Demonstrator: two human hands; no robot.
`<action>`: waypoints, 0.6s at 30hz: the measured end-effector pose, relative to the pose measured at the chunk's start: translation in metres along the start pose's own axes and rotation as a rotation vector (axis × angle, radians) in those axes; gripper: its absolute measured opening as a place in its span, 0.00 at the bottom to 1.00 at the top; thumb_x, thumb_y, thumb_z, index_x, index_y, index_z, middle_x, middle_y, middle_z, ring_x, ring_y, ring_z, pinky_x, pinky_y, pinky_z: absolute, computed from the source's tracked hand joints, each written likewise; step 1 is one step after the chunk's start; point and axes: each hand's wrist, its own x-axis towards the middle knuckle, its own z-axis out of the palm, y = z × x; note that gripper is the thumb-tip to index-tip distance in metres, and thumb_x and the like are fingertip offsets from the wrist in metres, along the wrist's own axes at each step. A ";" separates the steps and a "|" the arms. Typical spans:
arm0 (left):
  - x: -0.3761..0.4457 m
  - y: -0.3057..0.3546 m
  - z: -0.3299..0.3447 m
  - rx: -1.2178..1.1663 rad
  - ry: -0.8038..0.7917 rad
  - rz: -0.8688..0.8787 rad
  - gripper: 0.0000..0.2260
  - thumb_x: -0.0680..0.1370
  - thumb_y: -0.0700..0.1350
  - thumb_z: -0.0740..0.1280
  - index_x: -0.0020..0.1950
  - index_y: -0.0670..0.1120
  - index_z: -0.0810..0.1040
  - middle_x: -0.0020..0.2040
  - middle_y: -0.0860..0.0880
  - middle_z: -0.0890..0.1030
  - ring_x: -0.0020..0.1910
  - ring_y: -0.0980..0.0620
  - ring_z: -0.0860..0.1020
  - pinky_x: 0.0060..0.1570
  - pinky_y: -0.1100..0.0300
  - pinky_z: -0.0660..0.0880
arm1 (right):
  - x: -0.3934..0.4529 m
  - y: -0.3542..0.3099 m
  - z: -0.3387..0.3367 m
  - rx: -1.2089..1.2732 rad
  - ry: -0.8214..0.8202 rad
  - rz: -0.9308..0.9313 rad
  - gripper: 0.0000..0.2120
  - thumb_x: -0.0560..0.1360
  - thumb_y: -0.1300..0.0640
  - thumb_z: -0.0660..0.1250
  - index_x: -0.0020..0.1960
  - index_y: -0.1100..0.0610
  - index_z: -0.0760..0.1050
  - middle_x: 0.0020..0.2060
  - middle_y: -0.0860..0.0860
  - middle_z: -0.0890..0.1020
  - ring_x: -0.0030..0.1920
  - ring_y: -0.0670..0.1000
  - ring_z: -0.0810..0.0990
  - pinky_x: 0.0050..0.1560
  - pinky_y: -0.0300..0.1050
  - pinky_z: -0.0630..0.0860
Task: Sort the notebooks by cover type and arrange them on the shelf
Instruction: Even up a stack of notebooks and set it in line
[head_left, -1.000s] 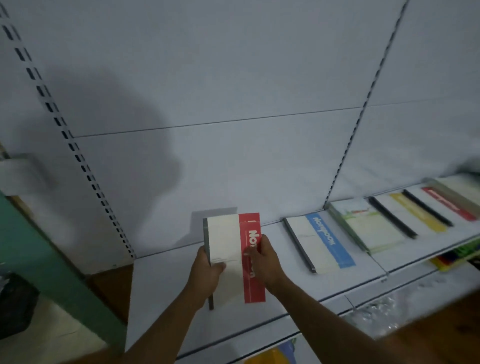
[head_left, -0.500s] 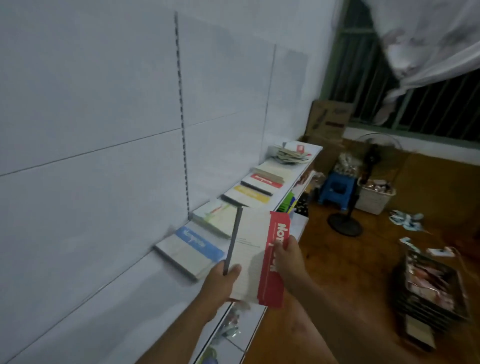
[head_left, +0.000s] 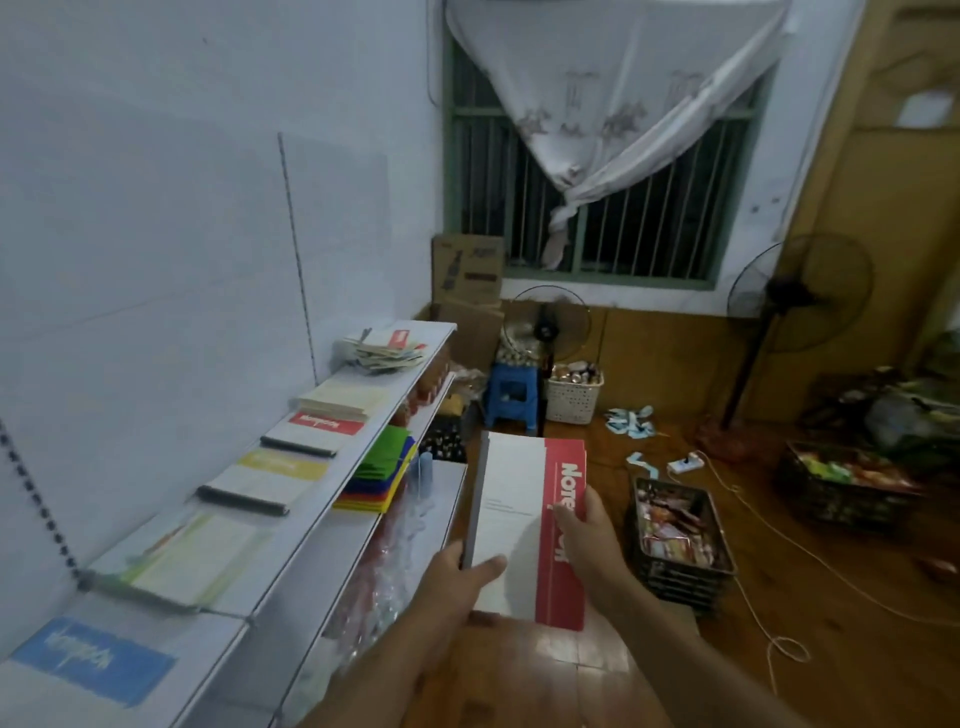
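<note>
I hold a white notebook with a red band (head_left: 524, 525) in both hands, out over the floor to the right of the white shelf (head_left: 332, 525). My left hand (head_left: 457, 577) grips its lower left edge with the thumb on the cover. My right hand (head_left: 587, 540) grips its right side over the red band. Along the shelf lie a blue-band notebook (head_left: 93, 660), a green-cover one (head_left: 192, 561), a yellow-band one (head_left: 270, 478), a red-band one (head_left: 317, 431), a plain stack (head_left: 343, 400) and a loose pile (head_left: 384, 351) at the far end.
A lower shelf holds coloured folders (head_left: 382, 475) and plastic wrap. On the wooden floor stand black crates (head_left: 675, 535), a blue stool (head_left: 511, 395), a white basket (head_left: 574, 395), two fans (head_left: 795, 296) and a white cable (head_left: 753, 514). Cardboard boxes (head_left: 467, 280) lean under the window.
My view has swung right, from facing the shelf wall to looking down its length into the room. The red-band notebook has come off the shelf and moved right, still in both hands.
</note>
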 end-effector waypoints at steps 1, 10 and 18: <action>0.011 0.001 0.012 0.004 -0.001 -0.002 0.16 0.74 0.48 0.72 0.60 0.48 0.78 0.51 0.47 0.84 0.50 0.46 0.83 0.47 0.45 0.81 | 0.010 -0.001 -0.011 0.002 0.000 -0.005 0.12 0.80 0.53 0.59 0.63 0.45 0.65 0.52 0.46 0.80 0.49 0.50 0.82 0.45 0.46 0.79; 0.104 0.004 0.087 0.068 0.004 0.042 0.24 0.68 0.66 0.70 0.55 0.51 0.79 0.48 0.50 0.85 0.48 0.48 0.84 0.47 0.44 0.81 | 0.104 -0.002 -0.076 -0.006 -0.018 -0.011 0.16 0.80 0.54 0.60 0.66 0.46 0.63 0.54 0.47 0.79 0.51 0.49 0.81 0.48 0.47 0.79; 0.204 0.032 0.095 0.072 -0.086 0.060 0.18 0.75 0.49 0.71 0.62 0.46 0.75 0.54 0.47 0.83 0.49 0.47 0.83 0.43 0.50 0.82 | 0.203 -0.006 -0.077 -0.051 0.023 0.035 0.13 0.80 0.54 0.61 0.63 0.49 0.64 0.49 0.45 0.77 0.47 0.46 0.79 0.36 0.38 0.73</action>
